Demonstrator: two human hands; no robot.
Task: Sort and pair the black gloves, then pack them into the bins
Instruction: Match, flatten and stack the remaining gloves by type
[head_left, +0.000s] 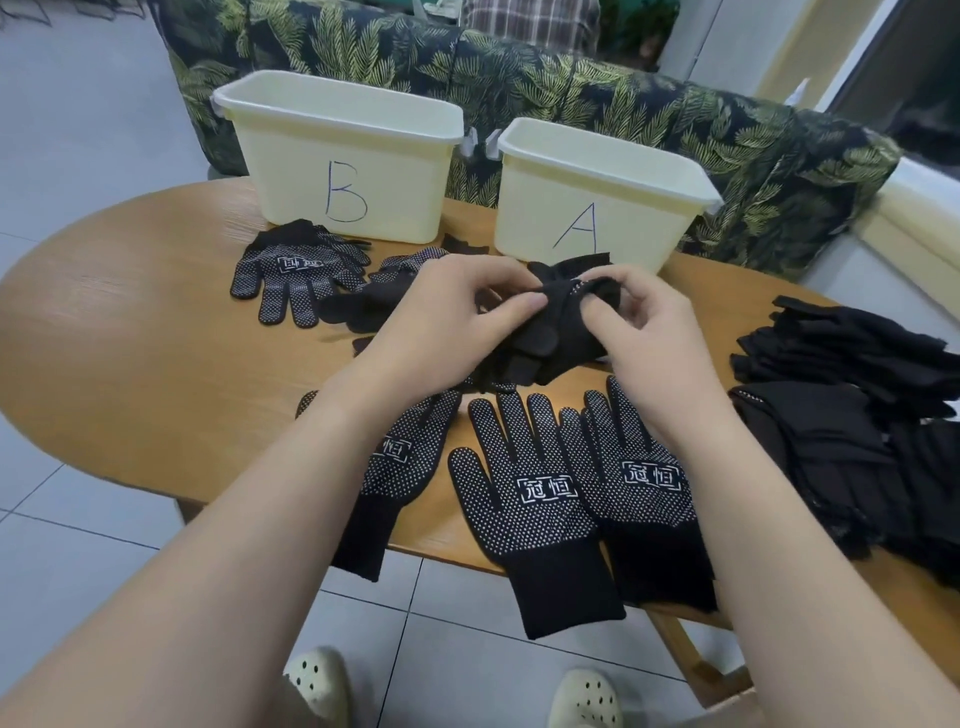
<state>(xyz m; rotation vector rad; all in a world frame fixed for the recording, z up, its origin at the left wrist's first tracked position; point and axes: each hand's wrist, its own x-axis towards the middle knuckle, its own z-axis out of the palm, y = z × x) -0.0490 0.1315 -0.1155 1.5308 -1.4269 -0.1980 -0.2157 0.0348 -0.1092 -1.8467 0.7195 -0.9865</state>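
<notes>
Both hands hold a bunched black glove (558, 332) above the middle of the table. My left hand (441, 317) pinches its left side and my right hand (641, 332) pinches its top edge with thumb and forefinger. Two dotted black gloves (524, 499) with a white logo lie palm up side by side at the near edge. A third dotted glove (395, 467) lies under my left forearm. Another dotted glove (296, 275) lies in front of the cream bin marked B (343, 156). The cream bin marked A (597, 192) stands to its right.
A heap of plain black gloves (852, 415) covers the right end of the oval wooden table (130, 332). More gloves (405, 270) lie between the bins and my hands. A leaf-patterned sofa (675, 104) runs behind the bins. White tile floor lies to the left.
</notes>
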